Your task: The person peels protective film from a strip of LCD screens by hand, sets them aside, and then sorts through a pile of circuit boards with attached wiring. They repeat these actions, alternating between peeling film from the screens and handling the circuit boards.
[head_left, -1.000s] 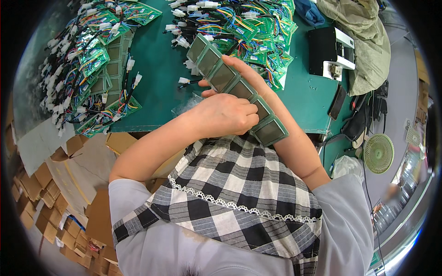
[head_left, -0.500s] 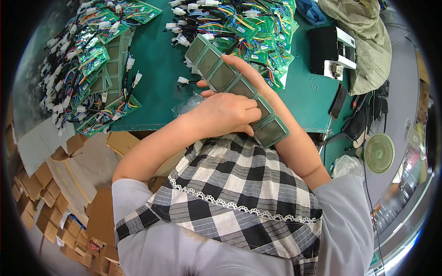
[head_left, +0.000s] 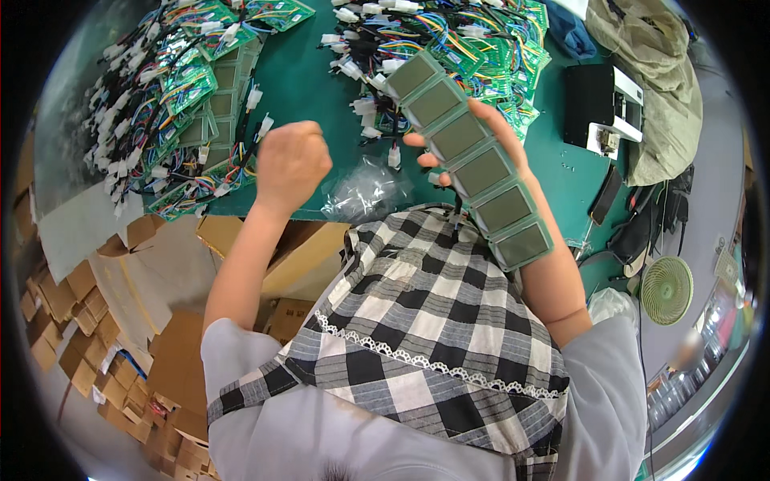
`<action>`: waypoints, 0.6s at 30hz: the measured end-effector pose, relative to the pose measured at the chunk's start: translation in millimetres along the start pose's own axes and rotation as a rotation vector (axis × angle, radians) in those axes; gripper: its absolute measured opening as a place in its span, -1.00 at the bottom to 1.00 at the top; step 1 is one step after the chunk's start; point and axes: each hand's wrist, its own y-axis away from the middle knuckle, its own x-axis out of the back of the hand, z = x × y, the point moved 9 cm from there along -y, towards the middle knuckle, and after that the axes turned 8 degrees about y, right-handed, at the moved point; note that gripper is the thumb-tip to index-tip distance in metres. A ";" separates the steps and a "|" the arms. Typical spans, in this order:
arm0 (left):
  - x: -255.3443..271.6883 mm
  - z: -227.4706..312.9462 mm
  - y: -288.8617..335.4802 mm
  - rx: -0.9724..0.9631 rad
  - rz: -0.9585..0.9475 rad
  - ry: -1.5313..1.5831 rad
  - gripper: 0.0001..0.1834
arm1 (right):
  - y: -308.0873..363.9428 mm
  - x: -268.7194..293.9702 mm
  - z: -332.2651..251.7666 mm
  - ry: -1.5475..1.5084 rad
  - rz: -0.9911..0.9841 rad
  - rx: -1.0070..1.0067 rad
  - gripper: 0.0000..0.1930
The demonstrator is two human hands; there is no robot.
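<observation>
Nearest is the black-and-white checked apron (head_left: 425, 276), trimmed with scalloped lace, its upper part reaching the lower end of the strip of LCD panels (head_left: 482, 171). That strip, a row of six grey screens in pale green frames, slants above the near edge of the green counter (head_left: 301, 80), its far end tipped toward the left.

The right hand (head_left: 511, 144) grasps the strip from behind and from its right side: the thumb lies along the right edge, and other fingertips show past the left edge. The left hand (head_left: 293, 160) is well apart from the strip, on its left, raised and clenched into a fist; whether anything is inside cannot be told.

Between the fist and the strip, a crumpled clear plastic bag (head_left: 366, 191) rests on the counter. Farther left of the strip spreads a heap of wired circuit boards (head_left: 188, 88) with white connectors, more grey panels (head_left: 222, 105) showing among them. To the strip's right are a pale green fan (head_left: 667, 290), a dark flat slab (head_left: 605, 195) and a black-and-white machine (head_left: 592, 108). Beyond the strip's far end lies a second heap of green boards (head_left: 497, 76), and a drab cloth (head_left: 666, 96) is bunched farther right.
</observation>
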 end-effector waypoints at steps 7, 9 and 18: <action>-98.4 2.6 44.6 -0.018 -0.541 0.228 -0.89 | 9.2 -25.1 -3.5 0.007 -0.116 0.017 -0.34; -99.6 0.7 42.4 0.002 -0.585 0.242 -0.89 | 14.9 -28.1 -5.1 -0.027 -0.136 0.025 -0.33; -74.1 -3.6 13.2 0.245 -0.380 0.447 -0.84 | 54.3 -63.8 -36.8 -0.010 -0.265 0.231 -0.18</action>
